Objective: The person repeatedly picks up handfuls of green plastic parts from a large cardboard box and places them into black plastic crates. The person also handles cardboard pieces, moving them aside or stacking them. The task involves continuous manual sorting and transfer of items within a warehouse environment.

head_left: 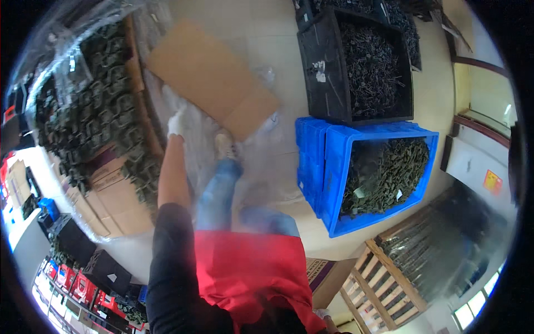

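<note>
My left hand [176, 122], in a white glove, reaches down beside the lower left edge of a flat brown cardboard sheet [206, 69]. Crumpled clear plastic film [196, 136] lies around it. The glove's fingers blur into the pale film, so whether they grip anything is unclear. Low in the view my right hand [321, 313], also gloved, shows only in small part, close under a printed cardboard piece [334, 274]; its fingers are hidden. Left of my left arm, dark green metal clamp-like parts [94, 106] are heaped over cardboard [119, 192], partly under clear film.
On the right stand a black crate [325, 83] full of small dark metal pieces and a blue crate [339, 183] of greenish parts. A wooden pallet [384, 289] leans at lower right. Shelving with black and red bins [83, 284] is at lower left. My shoe [225, 146] stands near the sheet.
</note>
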Tool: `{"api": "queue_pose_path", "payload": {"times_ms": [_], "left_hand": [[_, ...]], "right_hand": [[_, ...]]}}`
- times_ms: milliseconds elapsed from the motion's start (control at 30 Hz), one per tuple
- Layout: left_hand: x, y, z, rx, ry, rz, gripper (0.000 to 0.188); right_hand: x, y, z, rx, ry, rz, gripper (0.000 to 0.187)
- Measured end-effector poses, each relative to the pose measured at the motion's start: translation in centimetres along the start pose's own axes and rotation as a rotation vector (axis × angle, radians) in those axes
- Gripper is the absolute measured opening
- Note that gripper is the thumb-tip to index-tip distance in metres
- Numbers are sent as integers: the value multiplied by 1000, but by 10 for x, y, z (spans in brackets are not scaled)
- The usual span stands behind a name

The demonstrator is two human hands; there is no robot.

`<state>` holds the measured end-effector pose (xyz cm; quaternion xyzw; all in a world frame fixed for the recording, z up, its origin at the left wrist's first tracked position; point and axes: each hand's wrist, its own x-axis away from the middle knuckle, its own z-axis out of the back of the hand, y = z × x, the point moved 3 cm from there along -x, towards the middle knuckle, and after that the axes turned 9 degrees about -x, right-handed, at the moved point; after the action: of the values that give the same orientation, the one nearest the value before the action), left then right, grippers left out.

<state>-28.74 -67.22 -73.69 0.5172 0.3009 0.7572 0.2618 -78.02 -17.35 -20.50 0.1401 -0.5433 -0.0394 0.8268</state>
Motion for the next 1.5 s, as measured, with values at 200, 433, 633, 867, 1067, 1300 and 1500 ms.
{"api": "queue_pose_path", "payload": {"times_ms": [200,433,633,867,1067,1300,1500], "left_hand": [[-97,39,-39,563,-15,97,56],[-123,8,-49,599,-4,217,59],[-57,82,-32,47,-248,102,50],[117,329,-40,441,-29,-30,40],[112,471,41,739,-41,-20,61],[88,636,65,938,-79,-40,60],[80,757,26,912,-45,-157,54]], "right_hand": [[-1,-91,-5,28,-23,-34,33],[44,-158,-16,49,-13,-43,31],[101,-156,5,110,-21,-19,30],[182,-70,204,264,707,-130,28],[256,-85,386,-88,1384,-291,27],[463,-348,478,-463,1792,204,44],[480,-497,563,-675,2104,969,36]]}}
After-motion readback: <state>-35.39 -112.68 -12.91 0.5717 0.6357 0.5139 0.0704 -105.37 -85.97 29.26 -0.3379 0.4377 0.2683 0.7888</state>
